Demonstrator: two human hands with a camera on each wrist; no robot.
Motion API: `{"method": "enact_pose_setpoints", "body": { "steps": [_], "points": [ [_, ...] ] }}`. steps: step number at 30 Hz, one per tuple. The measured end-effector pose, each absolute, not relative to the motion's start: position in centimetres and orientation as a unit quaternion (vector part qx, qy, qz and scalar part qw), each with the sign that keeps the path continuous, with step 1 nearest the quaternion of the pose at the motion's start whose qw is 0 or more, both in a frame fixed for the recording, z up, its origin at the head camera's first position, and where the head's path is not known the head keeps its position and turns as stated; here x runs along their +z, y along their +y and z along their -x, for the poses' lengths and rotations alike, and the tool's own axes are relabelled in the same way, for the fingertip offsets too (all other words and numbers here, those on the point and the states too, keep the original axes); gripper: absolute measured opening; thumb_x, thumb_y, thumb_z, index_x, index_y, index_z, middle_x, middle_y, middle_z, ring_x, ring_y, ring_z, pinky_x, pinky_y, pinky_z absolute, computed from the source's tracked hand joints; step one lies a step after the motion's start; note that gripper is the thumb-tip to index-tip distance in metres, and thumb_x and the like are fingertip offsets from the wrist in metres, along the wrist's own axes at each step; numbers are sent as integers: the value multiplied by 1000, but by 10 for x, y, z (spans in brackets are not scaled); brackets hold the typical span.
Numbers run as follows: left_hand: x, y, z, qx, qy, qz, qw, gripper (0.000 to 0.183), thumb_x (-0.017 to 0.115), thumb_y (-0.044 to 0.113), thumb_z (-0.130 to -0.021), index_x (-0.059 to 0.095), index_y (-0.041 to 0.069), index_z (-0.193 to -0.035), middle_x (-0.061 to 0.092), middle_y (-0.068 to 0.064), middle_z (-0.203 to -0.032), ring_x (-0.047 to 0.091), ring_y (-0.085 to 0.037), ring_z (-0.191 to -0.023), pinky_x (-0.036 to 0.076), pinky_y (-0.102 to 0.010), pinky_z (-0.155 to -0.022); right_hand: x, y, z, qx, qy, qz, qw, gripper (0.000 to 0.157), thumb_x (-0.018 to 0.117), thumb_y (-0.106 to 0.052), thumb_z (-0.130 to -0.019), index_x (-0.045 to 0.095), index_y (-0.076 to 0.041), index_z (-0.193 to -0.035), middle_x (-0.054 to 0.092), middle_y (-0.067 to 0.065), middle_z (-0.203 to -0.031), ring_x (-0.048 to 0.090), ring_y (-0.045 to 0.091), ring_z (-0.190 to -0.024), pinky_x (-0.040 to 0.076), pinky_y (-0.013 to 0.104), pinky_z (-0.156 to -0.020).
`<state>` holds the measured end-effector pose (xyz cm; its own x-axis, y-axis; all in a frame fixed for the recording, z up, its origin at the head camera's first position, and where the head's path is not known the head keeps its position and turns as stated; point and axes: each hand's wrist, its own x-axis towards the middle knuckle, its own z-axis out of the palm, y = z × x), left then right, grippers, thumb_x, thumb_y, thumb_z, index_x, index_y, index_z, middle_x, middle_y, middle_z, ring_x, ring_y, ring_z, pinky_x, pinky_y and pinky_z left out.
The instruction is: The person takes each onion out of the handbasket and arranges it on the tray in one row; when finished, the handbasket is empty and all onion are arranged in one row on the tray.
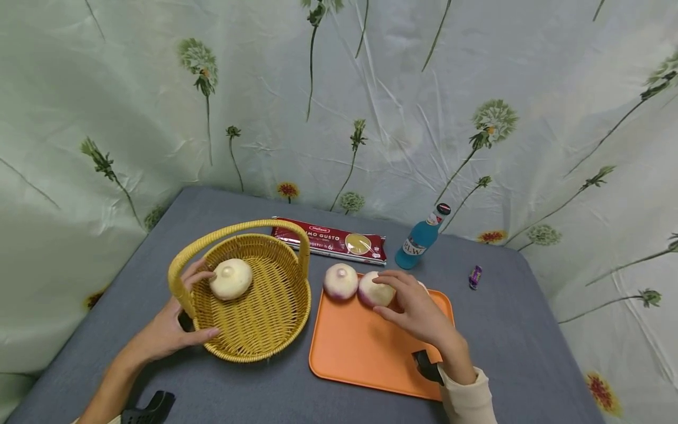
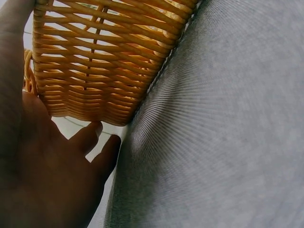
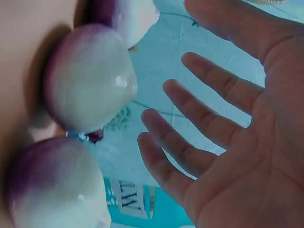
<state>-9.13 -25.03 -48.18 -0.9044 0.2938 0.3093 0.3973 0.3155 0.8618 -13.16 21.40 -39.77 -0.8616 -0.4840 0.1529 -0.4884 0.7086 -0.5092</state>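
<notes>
My left hand (image 1: 175,321) holds a yellow wicker basket (image 1: 272,315) by its left side, thumb over the rim and fingers near the handle's base. Inside lies a whitish turnip (image 1: 231,279), close to those fingertips. In the left wrist view, the hand's lower fingers extend along the woven wall (image 2: 104,71). Over the orange tray (image 1: 355,347) hovers my right hand (image 1: 415,306), fingers spread. Purple-and-white turnips line its far edge: one at left (image 1: 341,281), one in the middle (image 1: 375,289), and another mostly hidden behind the hand. The right wrist view shows a gap between fingers and turnips (image 3: 90,78).
Behind the basket and tray lies a red pasta packet (image 1: 331,240). A blue bottle (image 1: 422,238) stands beyond the tray. A small purple-wrapped candy (image 1: 475,277) is to the right on the grey tablecloth (image 1: 503,341). A floral curtain (image 1: 339,147) hangs behind the table.
</notes>
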Motion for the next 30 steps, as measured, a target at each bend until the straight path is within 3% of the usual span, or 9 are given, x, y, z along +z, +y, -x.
{"method": "enact_pose_setpoints", "body": {
  "steps": [3,5,7,9,11,13,20,30],
  "points": [
    [-483,-250,93,-529,-816,223,65,88,86,1,-68,41,8,-144,3,-11,-168,0,-13,-152,10,-20,-113,-397,209,131,284,-922,-265,-4,47,79,-25,-87,64,-10,-130,56,7,-140,49,30,-132,43,54,-105],
    [-484,-251,94,-526,-818,223,70,87,87,2,-67,42,8,-141,2,-12,-168,1,-13,-152,12,-12,-108,-395,206,131,287,-920,-266,-13,46,78,-25,-88,64,-12,-130,55,6,-141,48,29,-132,43,53,-106],
    [-484,-252,94,-530,-816,220,67,87,87,3,-66,42,8,-140,0,-12,-168,0,-13,-152,11,-22,-114,-394,203,131,287,-919,-271,-19,45,77,-26,-89,64,-11,-130,55,6,-141,48,28,-133,42,52,-106],
    [-485,-254,93,-541,-811,215,56,90,88,3,-65,41,8,-141,-2,-10,-169,-1,-12,-152,7,-42,-119,-392,199,132,290,-915,-280,-23,44,76,-26,-90,65,-11,-130,55,6,-141,48,27,-133,42,52,-107],
    [-486,-256,92,-545,-811,209,45,94,88,3,-64,39,8,-143,-4,-9,-169,-2,-10,-152,3,-62,-114,-390,195,133,291,-911,-290,-27,44,76,-26,-90,65,-10,-130,56,6,-140,47,26,-133,41,52,-107],
    [-486,-258,92,-550,-809,204,34,98,89,4,-63,37,9,-145,-5,-8,-169,-3,-7,-152,0,-74,-106,-388,190,133,289,-909,-300,-28,43,75,-25,-90,65,-11,-130,56,6,-140,47,26,-134,41,51,-108],
    [-484,-261,92,-544,-816,195,21,102,89,8,-62,34,11,-148,-5,-8,-169,-6,-7,-152,-1,-74,-107,-377,172,132,270,-901,-340,-29,45,75,-28,-90,63,-15,-132,55,2,-142,48,23,-133,40,49,-109],
    [-480,-259,90,-549,-814,190,19,102,89,6,-62,34,11,-148,-5,-4,-169,-6,-7,-152,-1,-74,-107,-357,133,128,304,-859,-405,-78,41,70,-29,-95,61,-18,-134,51,-2,-146,45,15,-137,41,41,-110]
  ]
}}
